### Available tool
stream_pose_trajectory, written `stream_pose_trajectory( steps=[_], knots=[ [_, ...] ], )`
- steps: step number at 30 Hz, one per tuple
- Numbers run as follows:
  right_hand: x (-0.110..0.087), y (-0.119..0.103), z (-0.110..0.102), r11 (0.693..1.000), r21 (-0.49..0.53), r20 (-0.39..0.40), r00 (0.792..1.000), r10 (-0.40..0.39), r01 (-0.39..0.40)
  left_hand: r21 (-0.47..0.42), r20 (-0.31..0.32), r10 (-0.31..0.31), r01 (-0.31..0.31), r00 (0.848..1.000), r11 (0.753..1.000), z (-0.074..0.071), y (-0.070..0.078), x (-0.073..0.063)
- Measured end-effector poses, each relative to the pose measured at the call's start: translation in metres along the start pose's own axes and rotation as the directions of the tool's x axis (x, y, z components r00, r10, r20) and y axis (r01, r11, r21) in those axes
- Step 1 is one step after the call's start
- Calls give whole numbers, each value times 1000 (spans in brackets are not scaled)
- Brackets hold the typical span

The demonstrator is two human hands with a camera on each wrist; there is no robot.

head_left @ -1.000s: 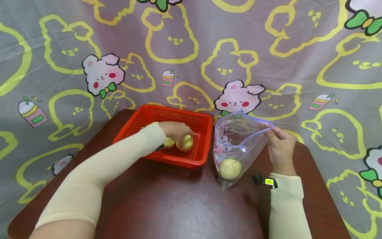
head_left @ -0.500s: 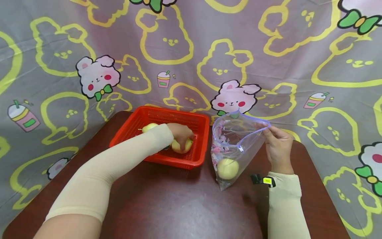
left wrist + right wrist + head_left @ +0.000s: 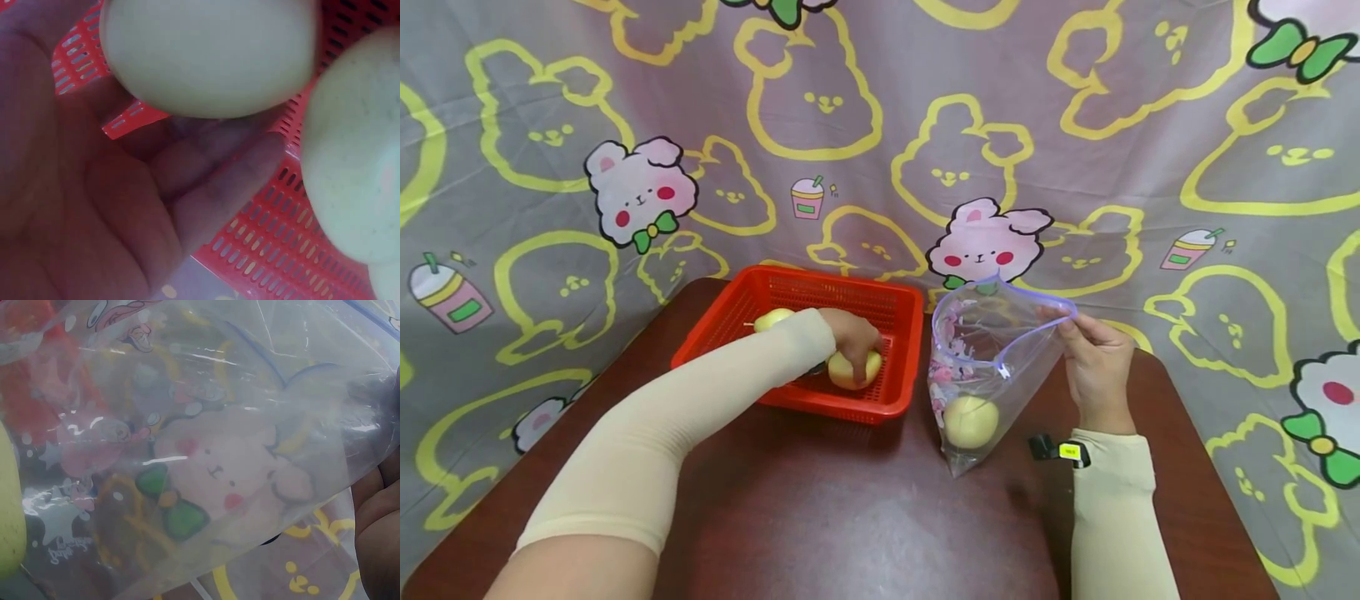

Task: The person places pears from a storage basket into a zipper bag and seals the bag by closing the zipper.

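Inside the red plastic basket (image 3: 901, 392), my left hand (image 3: 852, 335) grips a pale yellow pear (image 3: 844, 375) from above. In the left wrist view the fingers (image 3: 228, 187) curl along one side of that pear (image 3: 209, 56), and another pear (image 3: 359, 150) lies beside it. A further view of the basket shows a stemmed pear (image 3: 771, 320) behind my forearm. My right hand (image 3: 1099, 362) pinches the purple-edged rim of a clear zip bag (image 3: 1026, 367), whose mouth gapes. One pear (image 3: 972, 422) rests at the bag's bottom.
Both basket and bag are on a dark brown wooden table (image 3: 820, 508). A patterned cloth (image 3: 850, 100) hangs close behind and at both sides. My sleeved left forearm (image 3: 700, 400) crosses the basket's front rim and covers part of its contents.
My left hand has settled lower onto the pear, which has shifted slightly, and the stemmed pear has come into view. The right hand keeps holding the bag. The head view has turned slightly.
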State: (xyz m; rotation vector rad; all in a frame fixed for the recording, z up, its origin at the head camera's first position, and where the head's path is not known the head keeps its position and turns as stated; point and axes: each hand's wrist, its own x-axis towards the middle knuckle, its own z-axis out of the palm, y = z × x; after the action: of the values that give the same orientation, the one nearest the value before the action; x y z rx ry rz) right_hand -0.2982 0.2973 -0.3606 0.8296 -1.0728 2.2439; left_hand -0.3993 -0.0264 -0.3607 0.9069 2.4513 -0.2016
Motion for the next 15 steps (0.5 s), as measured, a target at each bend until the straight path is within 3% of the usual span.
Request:
stream_pose_trajectory(
  steps=[5,15],
  knots=[
    [1,0,0,1000,5,0,1000,-7,7,19,-29,-23,24,999,1000,-2,-1,-1],
    [0,-4,2,999,-37,17,1000,7,-6,-40,-112,10,-14,994,999,-7,2,-8]
  ],
)
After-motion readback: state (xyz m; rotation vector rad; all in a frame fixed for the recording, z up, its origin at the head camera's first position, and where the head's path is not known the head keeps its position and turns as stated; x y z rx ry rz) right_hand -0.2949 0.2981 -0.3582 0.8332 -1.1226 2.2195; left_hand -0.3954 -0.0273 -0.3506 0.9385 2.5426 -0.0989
